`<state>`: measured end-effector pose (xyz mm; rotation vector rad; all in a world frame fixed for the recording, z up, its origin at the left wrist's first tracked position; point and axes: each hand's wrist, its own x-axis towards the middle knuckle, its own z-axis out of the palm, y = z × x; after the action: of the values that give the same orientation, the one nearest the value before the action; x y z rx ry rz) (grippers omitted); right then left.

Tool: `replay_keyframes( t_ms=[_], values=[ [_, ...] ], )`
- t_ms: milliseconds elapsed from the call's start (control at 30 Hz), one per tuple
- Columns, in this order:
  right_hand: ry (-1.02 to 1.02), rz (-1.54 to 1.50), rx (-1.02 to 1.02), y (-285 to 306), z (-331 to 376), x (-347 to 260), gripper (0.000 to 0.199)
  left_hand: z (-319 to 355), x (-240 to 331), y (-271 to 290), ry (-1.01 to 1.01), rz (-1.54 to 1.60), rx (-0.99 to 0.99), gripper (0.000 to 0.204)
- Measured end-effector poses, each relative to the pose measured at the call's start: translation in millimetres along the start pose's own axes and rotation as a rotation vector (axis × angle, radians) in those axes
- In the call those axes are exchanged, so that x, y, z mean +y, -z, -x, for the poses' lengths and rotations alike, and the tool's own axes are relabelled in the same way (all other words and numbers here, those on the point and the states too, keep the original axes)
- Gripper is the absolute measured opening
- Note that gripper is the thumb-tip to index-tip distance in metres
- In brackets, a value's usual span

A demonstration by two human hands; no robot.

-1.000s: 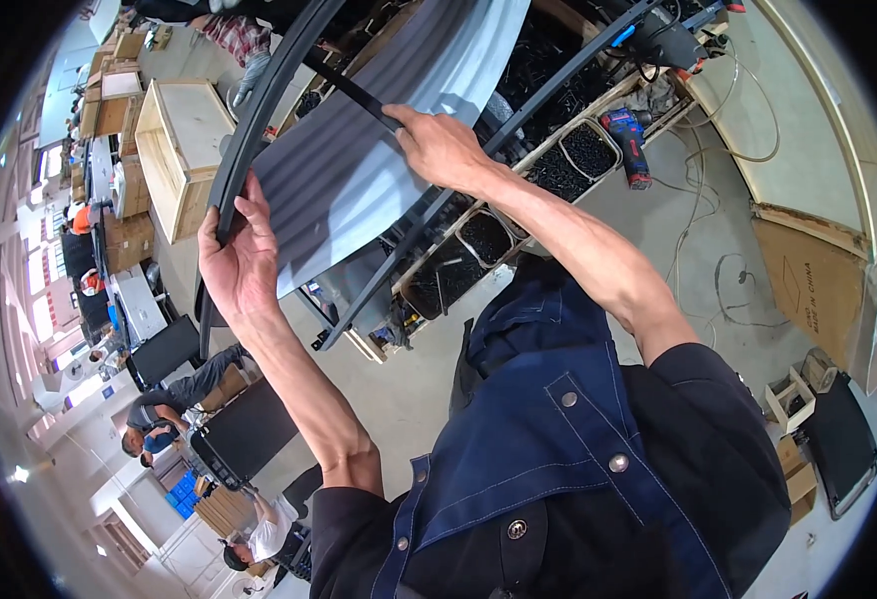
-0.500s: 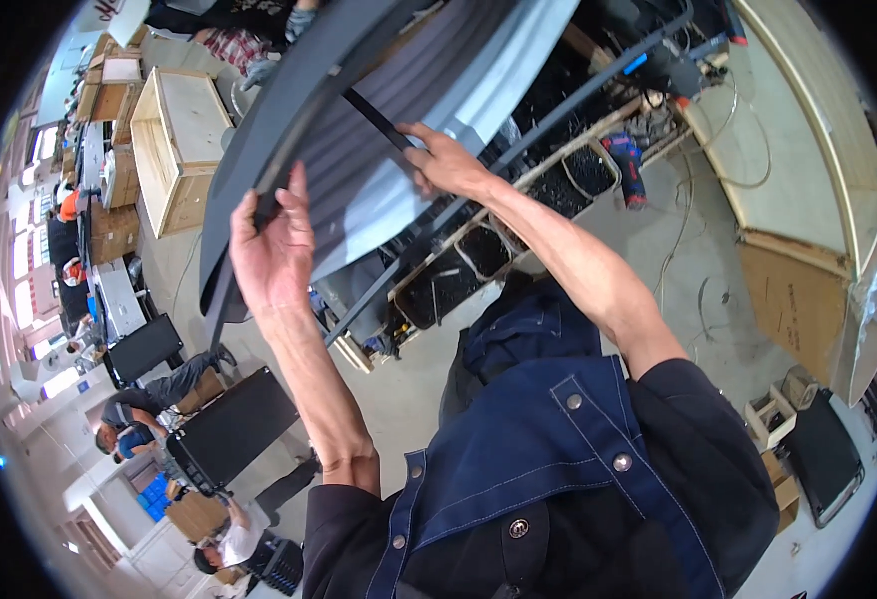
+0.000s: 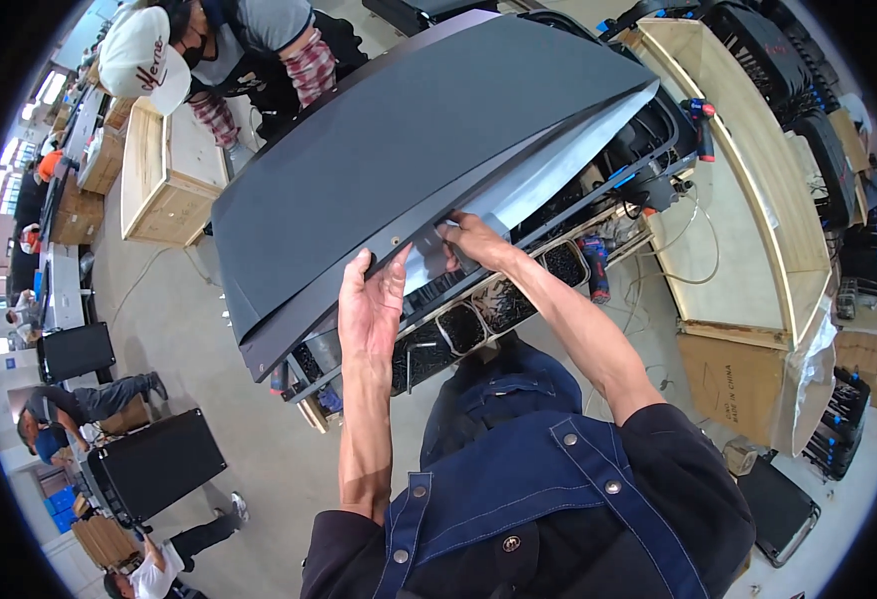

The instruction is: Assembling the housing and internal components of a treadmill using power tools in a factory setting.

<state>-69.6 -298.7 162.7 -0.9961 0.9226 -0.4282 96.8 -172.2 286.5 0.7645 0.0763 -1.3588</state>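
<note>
A large, gently curved dark grey panel (image 3: 429,130) lies tilted across the workbench, its near edge raised and facing me. My left hand (image 3: 371,314) is palm up at that edge, close to a small hole, with thumb and fingers closed about the rim. Farther right along the same edge, my right hand (image 3: 480,243) has its fingers curled at the rim; shadow partly hides its grip. Under the panel shows a shiny pale grey sheet (image 3: 558,175). Below both hands, trays (image 3: 503,307) hold many small black parts.
At the far left a co-worker in a white cap (image 3: 144,60) leans beside the panel. Power drills (image 3: 593,262) hang by the bench's right end. A wooden crate (image 3: 169,195) stands left, a curved wooden bin (image 3: 748,200) right. Other people work at the left.
The panel has come down and toward me, so its smooth grey top shows instead of its underside. Both hands have lowered with it, and the co-worker has come more into view.
</note>
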Motion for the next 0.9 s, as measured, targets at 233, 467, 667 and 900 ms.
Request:
replay_keyframes(
  t_ms=[233,467,667,900],
  values=[
    [0.030,0.126,0.020,1,-1,-4,0.043,-7,-13,10,-0.024,0.030,-0.002,0.034],
    [0.232,0.543,-0.147,58,3,1,0.059,-7,-37,25,-0.114,0.150,0.136,0.021],
    [0.285,-0.623,0.113,244,69,-80,0.040,-4,-69,60,-0.261,0.235,0.117,0.035],
    [0.196,-0.383,0.430,389,29,-97,0.024,-11,-92,69,-0.373,0.014,0.368,0.046]
  ],
)
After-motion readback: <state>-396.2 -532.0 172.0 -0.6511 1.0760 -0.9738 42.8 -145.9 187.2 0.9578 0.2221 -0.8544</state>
